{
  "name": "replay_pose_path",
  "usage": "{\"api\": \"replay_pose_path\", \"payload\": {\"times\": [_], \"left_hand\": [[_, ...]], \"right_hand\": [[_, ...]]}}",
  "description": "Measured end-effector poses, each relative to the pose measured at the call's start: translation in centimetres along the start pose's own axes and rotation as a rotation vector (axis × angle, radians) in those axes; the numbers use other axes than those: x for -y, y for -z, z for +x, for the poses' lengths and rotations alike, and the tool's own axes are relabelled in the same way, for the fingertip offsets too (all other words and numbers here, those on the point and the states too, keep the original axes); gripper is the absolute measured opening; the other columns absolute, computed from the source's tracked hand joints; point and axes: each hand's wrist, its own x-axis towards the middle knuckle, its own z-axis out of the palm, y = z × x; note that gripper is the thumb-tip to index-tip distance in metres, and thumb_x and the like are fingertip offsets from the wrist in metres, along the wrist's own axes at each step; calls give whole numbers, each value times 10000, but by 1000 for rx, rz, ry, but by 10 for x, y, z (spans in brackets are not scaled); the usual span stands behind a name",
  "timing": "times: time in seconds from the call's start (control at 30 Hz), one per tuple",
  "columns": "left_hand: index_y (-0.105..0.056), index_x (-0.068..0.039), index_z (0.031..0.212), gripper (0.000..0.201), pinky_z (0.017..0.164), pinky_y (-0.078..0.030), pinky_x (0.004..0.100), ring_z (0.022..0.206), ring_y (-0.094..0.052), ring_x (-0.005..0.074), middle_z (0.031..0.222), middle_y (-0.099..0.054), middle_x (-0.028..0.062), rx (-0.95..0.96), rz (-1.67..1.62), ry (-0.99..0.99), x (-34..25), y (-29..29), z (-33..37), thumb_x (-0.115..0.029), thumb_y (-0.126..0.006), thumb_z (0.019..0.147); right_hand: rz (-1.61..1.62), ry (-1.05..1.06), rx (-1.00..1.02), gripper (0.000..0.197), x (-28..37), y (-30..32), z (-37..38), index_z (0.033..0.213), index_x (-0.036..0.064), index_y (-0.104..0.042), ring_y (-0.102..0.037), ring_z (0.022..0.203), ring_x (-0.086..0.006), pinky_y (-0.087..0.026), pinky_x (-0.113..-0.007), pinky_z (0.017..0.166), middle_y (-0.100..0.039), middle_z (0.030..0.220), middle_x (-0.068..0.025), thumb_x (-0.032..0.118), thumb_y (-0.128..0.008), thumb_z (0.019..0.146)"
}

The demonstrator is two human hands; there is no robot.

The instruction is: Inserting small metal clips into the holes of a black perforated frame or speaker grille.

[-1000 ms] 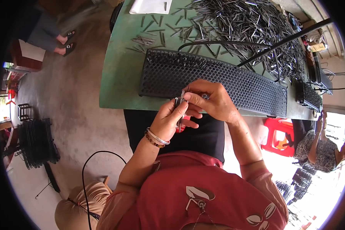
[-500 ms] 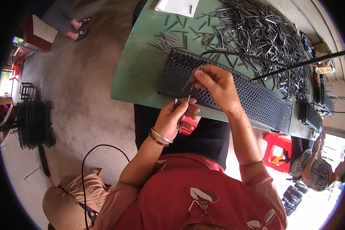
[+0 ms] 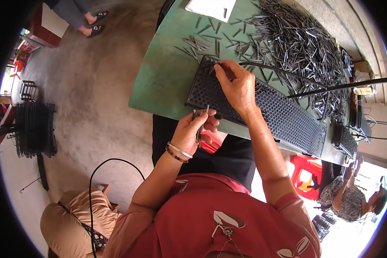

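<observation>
My left hand (image 3: 198, 127) is closed on a small bunch of thin metal strips (image 3: 198, 136), their ends sticking up past the thumb. It is just off the near edge of the green table (image 3: 152, 81). A long black rack (image 3: 284, 118) full of round holes lies slanting across the table's near side. Over the rack's left end, my right hand (image 3: 238, 86) has thumb and fingers pinched together at the holes. Whatever is between those fingertips is too small to tell. Several strips show in the holes near that end.
A big heap of metal strips (image 3: 303, 45) covers the far right of the table, with loose ones (image 3: 198, 44) to its left. A black bar (image 3: 344, 88) crosses above the rack. White paper (image 3: 210, 7) lies at the back. Other people (image 3: 346, 200) are around the table.
My right hand has gone from near my left hand, where it held a thin strip, to the far left end of the rack. My left hand still grips its bunch.
</observation>
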Motion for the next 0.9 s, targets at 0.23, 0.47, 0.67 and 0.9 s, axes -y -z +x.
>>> {"api": "replay_pose_path", "payload": {"times": [0.23, 0.47, 0.67, 0.9], "left_hand": [[-574, 10, 1138, 296, 480, -504, 215, 740, -627, 106, 910, -659, 92, -6, 14, 27, -3, -3, 0, -197, -504, 939], [-585, -17, 1116, 267, 529, -525, 241, 763, -619, 123, 901, -650, 76, 26, 14, 37, -1, 0, 1, -203, -503, 944], [-582, -10, 1122, 275, 536, -525, 239, 762, -618, 123, 902, -652, 78, 24, 14, 28, 0, 0, 0, -205, -501, 945], [-569, 10, 1152, 308, 496, -505, 216, 745, -626, 103, 921, -661, 101, 10, 15, 37, -2, 0, -1, -204, -488, 945]], "right_hand": [[26, 54, 21, 185, -3, -2, -1, 932, -18, -656, -665, 714, -149, -500, -267, 629, -688, 804, -111, 136, -671, 831], [-35, 86, 57, 182, -1, 1, 0, 944, -37, -647, -669, 741, -154, -511, -260, 638, -673, 848, -110, 106, -664, 833], [128, 98, 22, 172, -10, -9, -4, 945, -72, -634, -667, 743, -159, -519, -234, 631, -614, 928, -102, 62, -656, 839], [311, -51, -35, 179, -6, -13, -5, 943, -70, -640, -658, 718, -143, -515, -225, 599, -608, 916, -92, 75, -665, 841]]}}
